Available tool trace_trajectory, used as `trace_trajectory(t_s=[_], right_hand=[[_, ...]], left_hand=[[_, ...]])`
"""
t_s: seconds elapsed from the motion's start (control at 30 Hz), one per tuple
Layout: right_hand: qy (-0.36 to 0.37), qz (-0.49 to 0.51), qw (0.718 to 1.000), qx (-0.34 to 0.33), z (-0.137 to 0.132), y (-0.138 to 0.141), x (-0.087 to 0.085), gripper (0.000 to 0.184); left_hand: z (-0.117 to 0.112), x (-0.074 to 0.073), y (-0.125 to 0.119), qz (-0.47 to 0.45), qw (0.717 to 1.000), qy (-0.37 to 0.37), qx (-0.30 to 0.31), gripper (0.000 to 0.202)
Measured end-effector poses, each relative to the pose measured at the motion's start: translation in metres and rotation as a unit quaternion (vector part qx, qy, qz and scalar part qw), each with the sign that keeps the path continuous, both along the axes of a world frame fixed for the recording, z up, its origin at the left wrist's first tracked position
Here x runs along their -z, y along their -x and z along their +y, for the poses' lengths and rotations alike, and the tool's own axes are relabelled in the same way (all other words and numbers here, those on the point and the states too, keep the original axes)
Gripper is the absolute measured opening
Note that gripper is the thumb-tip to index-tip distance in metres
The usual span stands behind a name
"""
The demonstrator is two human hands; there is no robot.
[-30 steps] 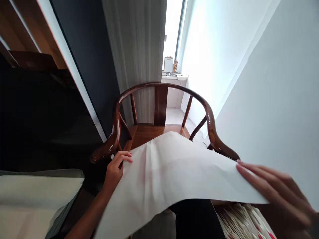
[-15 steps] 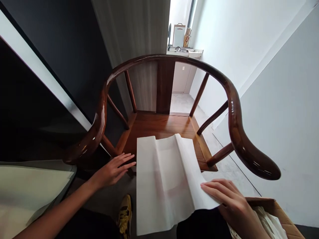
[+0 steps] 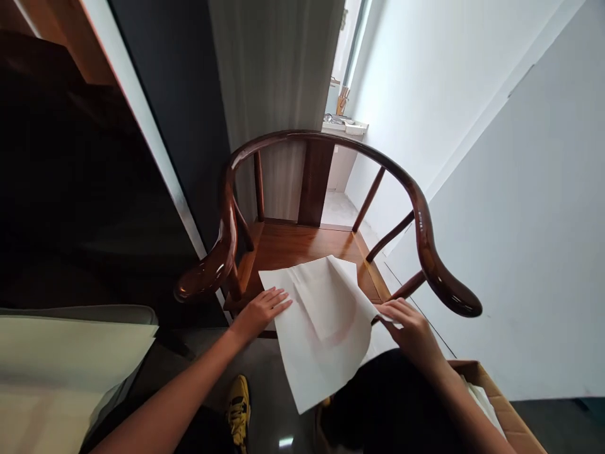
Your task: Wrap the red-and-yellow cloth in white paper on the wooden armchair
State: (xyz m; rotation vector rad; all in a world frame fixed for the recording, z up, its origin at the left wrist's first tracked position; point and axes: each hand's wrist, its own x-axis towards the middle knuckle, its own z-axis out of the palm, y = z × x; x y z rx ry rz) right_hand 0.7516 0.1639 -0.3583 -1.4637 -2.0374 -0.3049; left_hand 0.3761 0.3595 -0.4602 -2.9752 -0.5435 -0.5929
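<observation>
Wooden armchair seat [image 3: 302, 247]: white paper sheet [image 3: 314, 340], folded over, overhanging front edge.

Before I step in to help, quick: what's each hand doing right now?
Left hand: open, fingers resting on the white paper sheet.
Right hand: closed, holding the sheet's edge.

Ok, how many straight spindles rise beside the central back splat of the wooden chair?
2: the left spindle stands left of the splat, the right spindle right of it, both under the curved rail.
</observation>
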Motion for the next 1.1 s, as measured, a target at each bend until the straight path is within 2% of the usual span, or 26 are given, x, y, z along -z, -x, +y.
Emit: trace_trajectory(t_s=[0.07,0.13,0.23,0.37,0.43,0.5,0.63,0.73,0.8,0.87,1.0,1.1], right_hand=[[-0.004,-0.038,0.999,-0.038,0.005,0.003,0.005,0.042],[0.008,-0.065,0.996,-0.053,0.000,0.000,0.012,0.050],[0.048,-0.078,0.995,-0.041,-0.019,-0.010,0.024,0.060],[0.158,-0.149,0.974,-0.065,-0.039,-0.024,0.041,0.083],[0.188,-0.195,0.962,-0.029,-0.040,-0.035,0.052,0.106],[0.185,-0.216,0.959,0.011,-0.032,-0.050,0.065,0.117],[0.139,-0.202,0.969,-0.024,0.007,-0.073,0.085,0.105],[0.121,-0.173,0.973,-0.088,0.043,-0.075,0.090,0.090],[0.132,-0.158,0.970,-0.130,0.056,-0.076,0.091,0.079],[0.138,-0.141,0.969,-0.152,0.056,-0.080,0.092,0.070],[0.128,-0.092,0.977,-0.141,0.035,-0.094,0.091,0.062],[0.168,-0.030,0.977,-0.125,0.025,-0.097,0.088,0.055]], left_hand=[[0.009,-0.003,0.012,-0.043,0.997,0.020,-0.056,0.055],[0.016,-0.005,0.023,-0.054,0.994,0.051,-0.082,0.057],[0.020,-0.004,0.032,-0.023,0.993,0.105,-0.057,0.066],[0.017,0.001,0.036,0.043,0.988,0.147,-0.028,0.086],[0.016,0.004,0.039,0.044,0.989,0.136,-0.024,0.088],[0.017,0.007,0.043,0.027,0.992,0.124,-0.015,0.083],[0.024,0.009,0.048,0.009,0.992,0.122,0.007,0.071],[0.024,0.008,0.055,0.014,0.991,0.133,0.022,0.062],[0.018,0.005,0.061,0.007,0.989,0.144,0.018,0.057],[0.009,0.001,0.069,-0.007,0.988,0.157,0.003,0.053],[-0.007,-0.010,0.076,-0.028,0.982,0.182,-0.034,0.049],[-0.011,-0.014,0.072,-0.060,0.979,0.194,-0.029,0.041]])
